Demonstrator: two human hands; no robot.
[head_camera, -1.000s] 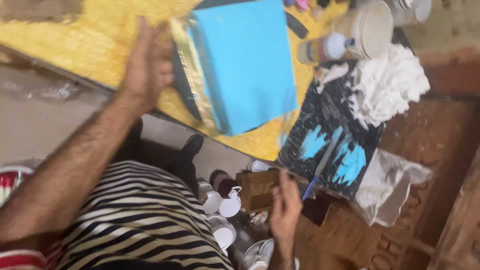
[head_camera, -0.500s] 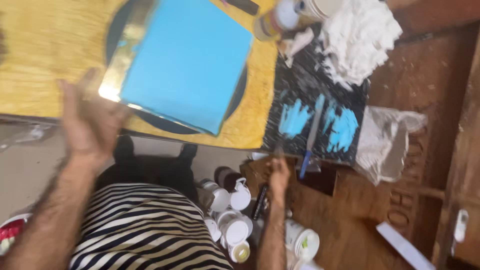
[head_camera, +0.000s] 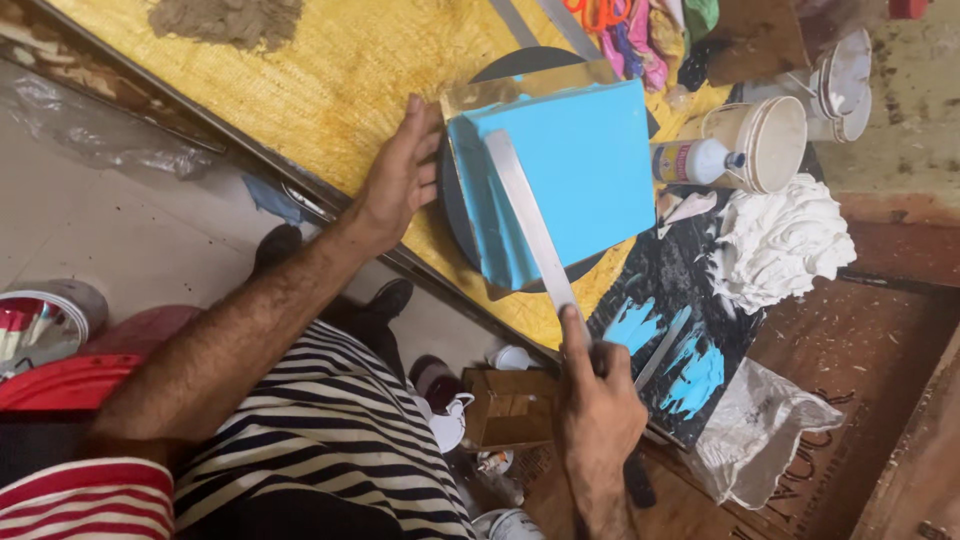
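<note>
A square block coated in light blue cream (head_camera: 570, 180) sits on a dark round turntable (head_camera: 462, 215) on a yellow-topped table (head_camera: 330, 80). My left hand (head_camera: 398, 178) rests flat against the turntable's left edge, fingers apart. My right hand (head_camera: 596, 390) grips the handle of a long flat metal spatula (head_camera: 530, 218), whose blade lies pressed along the block's near side.
A black board smeared with blue cream (head_camera: 670, 350) and a smaller spatula lie right of the block. White cream is heaped (head_camera: 780, 240) beside a tub (head_camera: 770, 140) and a squeeze bottle (head_camera: 690, 160). Small bottles (head_camera: 440, 400) and a plastic bag (head_camera: 760, 430) sit below.
My right hand has come up from the bottles holding the long spatula and laid its blade on the block. My left hand has settled at the turntable's edge.
</note>
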